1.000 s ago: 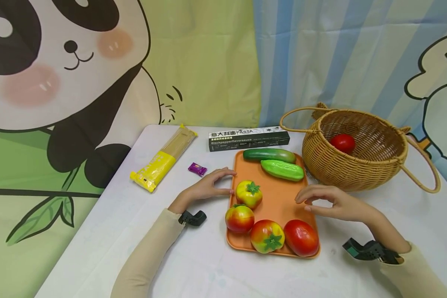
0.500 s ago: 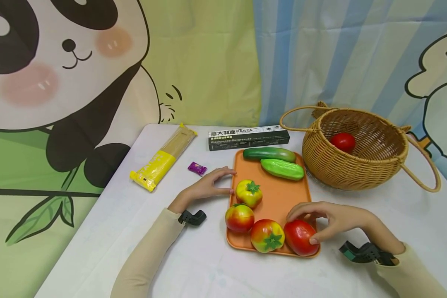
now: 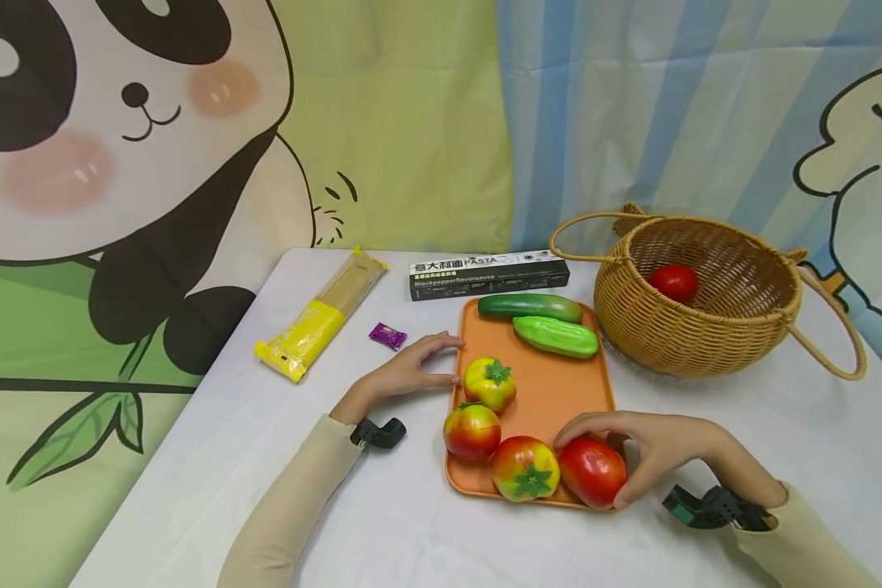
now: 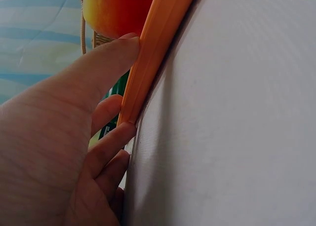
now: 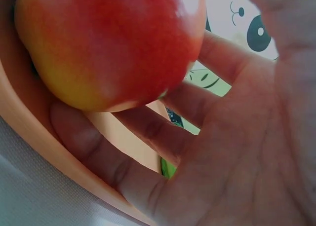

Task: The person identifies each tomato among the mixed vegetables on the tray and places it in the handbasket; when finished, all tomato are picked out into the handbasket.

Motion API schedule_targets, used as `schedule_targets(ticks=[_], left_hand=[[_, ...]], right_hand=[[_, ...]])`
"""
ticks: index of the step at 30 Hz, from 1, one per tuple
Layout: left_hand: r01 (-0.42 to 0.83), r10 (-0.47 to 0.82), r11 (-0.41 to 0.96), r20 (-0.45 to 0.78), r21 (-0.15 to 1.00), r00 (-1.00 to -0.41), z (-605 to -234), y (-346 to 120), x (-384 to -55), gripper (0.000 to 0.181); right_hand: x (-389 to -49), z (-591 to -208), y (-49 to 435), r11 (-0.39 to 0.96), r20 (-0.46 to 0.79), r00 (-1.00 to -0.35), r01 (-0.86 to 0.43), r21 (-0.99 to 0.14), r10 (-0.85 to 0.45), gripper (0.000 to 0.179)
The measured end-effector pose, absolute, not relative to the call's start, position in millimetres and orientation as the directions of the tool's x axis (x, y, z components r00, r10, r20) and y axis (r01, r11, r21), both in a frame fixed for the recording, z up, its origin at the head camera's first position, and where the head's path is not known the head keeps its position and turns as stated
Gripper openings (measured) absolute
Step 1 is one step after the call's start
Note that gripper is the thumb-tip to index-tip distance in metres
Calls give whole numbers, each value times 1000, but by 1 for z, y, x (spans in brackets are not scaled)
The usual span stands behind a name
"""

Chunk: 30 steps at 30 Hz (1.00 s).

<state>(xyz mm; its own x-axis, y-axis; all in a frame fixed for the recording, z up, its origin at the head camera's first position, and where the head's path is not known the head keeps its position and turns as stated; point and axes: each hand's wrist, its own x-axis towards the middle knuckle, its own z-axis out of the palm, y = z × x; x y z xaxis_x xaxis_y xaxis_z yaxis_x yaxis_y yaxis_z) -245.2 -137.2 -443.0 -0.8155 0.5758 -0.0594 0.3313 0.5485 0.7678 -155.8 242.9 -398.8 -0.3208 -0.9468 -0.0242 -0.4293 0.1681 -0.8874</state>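
Observation:
My right hand [image 3: 657, 445] curves over the red tomato [image 3: 594, 474] in the front right corner of the orange tray [image 3: 551, 392]. Its thumb is on the near side of the tomato and its fingers reach round the far side. In the right wrist view the tomato [image 5: 113, 43] shows a yellow flank, with the fingers beneath and beside it. The fingertips of my left hand [image 3: 412, 367] rest against the tray's left rim; the left wrist view shows the thumb right at the tray wall [image 4: 155, 53]. Three yellow-red tomatoes [image 3: 525, 467] line the tray's left and front.
A dark cucumber [image 3: 529, 307] and a light green one [image 3: 556, 336] lie at the tray's far end. Behind stands a pasta box [image 3: 488, 278]. A wicker basket [image 3: 669, 343] holding a red tomato [image 3: 674, 283] is at right. A yellow noodle pack [image 3: 309, 331] and purple sweet [image 3: 388, 336] lie left.
My right hand has come down from above the tray's right rim to the front right red tomato and closed round it. The left hand has stayed at the tray's rim.

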Motion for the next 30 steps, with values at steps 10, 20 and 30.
schedule_targets(ticks=[10, 20, 30], left_hand=[[364, 584, 546, -31, 754, -811, -443, -138, -245, 62], [348, 579, 550, -47, 759, -814, -441, -137, -244, 62], [352, 581, 551, -45, 756, -813, -442, -137, -244, 62]], right_hand=[[-159, -403, 244, 149, -18, -297, -426, -892, -955, 67], [-160, -404, 248, 151, -4, -331, -420, -895, -944, 68], [-163, -403, 254, 174, -10, -365, -420, -891, -931, 66]])
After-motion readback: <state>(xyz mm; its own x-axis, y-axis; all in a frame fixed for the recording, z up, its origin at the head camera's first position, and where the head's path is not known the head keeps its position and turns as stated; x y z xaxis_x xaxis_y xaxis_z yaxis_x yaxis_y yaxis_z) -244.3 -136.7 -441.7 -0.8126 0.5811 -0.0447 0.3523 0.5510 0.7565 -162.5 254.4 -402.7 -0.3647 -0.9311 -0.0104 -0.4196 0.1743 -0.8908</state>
